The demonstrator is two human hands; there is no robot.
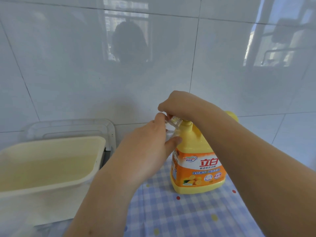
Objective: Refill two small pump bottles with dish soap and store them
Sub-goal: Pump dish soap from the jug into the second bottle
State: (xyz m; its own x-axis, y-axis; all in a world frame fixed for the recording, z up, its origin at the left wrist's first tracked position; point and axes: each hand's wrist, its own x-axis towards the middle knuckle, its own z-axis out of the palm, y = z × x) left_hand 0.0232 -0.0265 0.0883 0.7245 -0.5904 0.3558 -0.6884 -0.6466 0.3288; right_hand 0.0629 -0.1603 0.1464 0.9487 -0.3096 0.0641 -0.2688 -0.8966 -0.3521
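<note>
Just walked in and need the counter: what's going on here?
A person is working on a small clear bottle, held beside the neck of a big yellow dish soap bottle standing on the checked cloth. The left hand grips its body; the right hand pinches its top. Whether it is being filled or capped, I cannot tell. A cream tub sits to the left.

2 bare forearms point(248, 151), bare hands point(148, 151) point(177, 105)
</note>
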